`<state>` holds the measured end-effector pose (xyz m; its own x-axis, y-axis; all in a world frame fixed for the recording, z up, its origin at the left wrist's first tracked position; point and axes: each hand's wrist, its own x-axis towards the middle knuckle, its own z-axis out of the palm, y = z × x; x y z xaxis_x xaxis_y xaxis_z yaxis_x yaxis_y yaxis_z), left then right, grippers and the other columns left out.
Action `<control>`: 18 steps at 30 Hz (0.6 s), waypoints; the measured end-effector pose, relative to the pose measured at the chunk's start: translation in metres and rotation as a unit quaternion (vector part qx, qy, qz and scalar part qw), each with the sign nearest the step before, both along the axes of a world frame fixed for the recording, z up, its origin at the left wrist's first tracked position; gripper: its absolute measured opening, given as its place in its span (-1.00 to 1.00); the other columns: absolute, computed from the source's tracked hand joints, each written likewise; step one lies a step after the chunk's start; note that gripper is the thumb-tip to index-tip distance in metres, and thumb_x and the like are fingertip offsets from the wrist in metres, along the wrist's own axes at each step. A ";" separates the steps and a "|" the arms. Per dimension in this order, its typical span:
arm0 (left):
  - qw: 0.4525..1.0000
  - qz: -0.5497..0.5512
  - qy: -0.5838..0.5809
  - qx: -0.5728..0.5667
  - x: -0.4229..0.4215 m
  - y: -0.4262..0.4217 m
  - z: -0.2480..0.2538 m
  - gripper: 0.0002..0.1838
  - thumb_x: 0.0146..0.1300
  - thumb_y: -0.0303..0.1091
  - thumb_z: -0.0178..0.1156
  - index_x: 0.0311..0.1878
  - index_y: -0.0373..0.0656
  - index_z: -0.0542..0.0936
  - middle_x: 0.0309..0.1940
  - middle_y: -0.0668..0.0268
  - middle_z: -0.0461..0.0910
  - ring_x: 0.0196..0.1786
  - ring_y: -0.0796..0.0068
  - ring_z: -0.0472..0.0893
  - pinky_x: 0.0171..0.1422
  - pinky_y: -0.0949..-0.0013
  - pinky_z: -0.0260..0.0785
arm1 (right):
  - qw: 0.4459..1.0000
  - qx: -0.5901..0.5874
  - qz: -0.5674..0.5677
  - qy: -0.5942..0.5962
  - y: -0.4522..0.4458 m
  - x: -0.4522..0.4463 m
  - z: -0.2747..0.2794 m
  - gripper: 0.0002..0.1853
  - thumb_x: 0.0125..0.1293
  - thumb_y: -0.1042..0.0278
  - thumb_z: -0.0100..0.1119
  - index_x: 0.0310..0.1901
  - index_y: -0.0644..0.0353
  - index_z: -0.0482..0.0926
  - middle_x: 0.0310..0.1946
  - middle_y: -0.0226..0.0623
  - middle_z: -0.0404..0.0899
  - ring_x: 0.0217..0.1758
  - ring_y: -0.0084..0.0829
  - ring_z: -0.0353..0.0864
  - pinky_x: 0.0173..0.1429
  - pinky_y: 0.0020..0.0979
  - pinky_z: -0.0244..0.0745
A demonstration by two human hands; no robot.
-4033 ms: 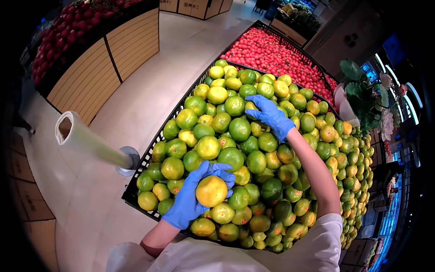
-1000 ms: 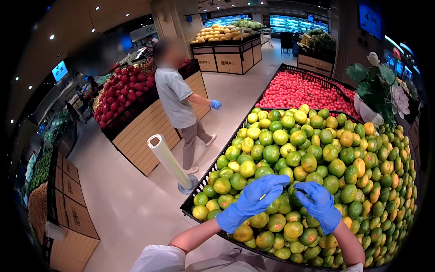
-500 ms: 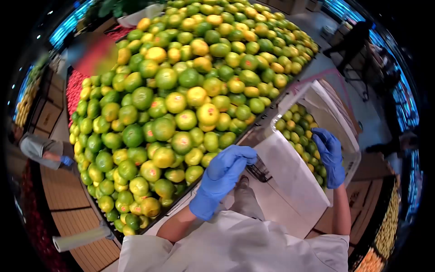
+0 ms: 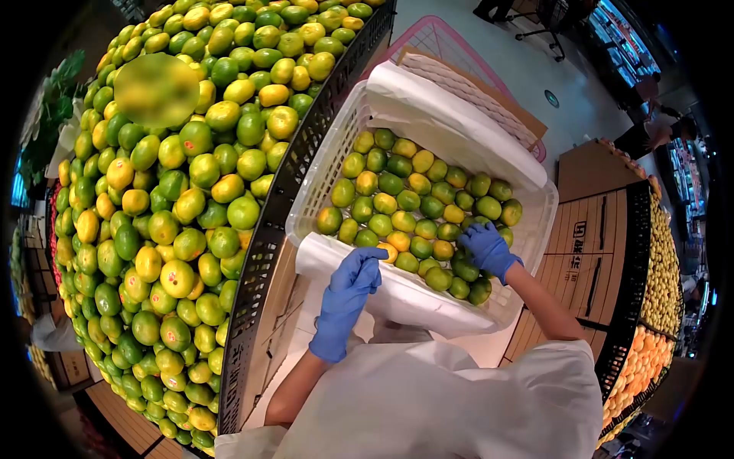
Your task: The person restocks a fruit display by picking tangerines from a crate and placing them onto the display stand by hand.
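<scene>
A white plastic crate lined with white sheeting holds many green and yellow mandarins. My right hand, in a blue glove, reaches into its right side. Its fingers are spread over the fruit there, touching it; no mandarin is lifted. My left hand, also gloved in blue, hovers by the crate's near left edge, over the folded liner. Its fingers are bent and pressed together, and whatever may be inside them is hidden from view.
On the left rises a large heap of mandarins behind a black slatted edge. A pink basket stands beyond the crate. To the right is a wood-panelled stand with orange fruit.
The view has turned right and down, bringing the crate to the middle. My right hand has gone down from above the crate onto the fruit. My left hand keeps its bent shape.
</scene>
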<state>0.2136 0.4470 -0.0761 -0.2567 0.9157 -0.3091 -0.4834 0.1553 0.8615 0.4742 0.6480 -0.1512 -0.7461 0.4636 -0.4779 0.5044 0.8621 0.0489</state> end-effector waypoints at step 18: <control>0.952 -0.081 -0.284 -0.085 0.071 0.083 -0.035 -0.46 0.40 -0.10 0.04 0.34 -0.12 0.23 0.18 0.20 0.37 0.21 0.27 0.44 0.28 0.15 0.40 | 0.913 -0.236 0.005 0.333 -0.007 -0.048 0.057 -0.31 0.04 0.15 0.36 0.21 0.16 0.34 -0.02 -0.01 0.39 -0.02 -0.04 0.47 0.06 -0.23 0.46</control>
